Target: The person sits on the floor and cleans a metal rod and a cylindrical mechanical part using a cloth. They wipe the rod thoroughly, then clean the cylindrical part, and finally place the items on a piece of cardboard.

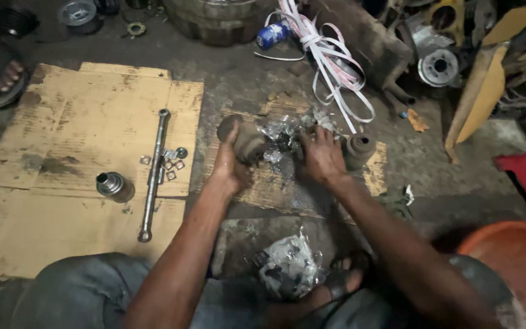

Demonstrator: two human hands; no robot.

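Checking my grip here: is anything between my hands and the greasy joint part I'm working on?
Nothing visible does. The left hand already grips the greasy joint part; the right hand rests on crumpled plastic wrap beside it.

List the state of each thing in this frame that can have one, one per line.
left hand: gripping the greasy round part
greasy round part: held, resting on the cardboard
right hand: pressed on crumpled plastic wrap
crumpled plastic wrap: torn open, greasy
long metal rod: lying flat, untouched
metal cylinder: lying on its side
nuts: loose, clustered beside the rod
dark rubber part: standing upright
white strap: tangled in loops
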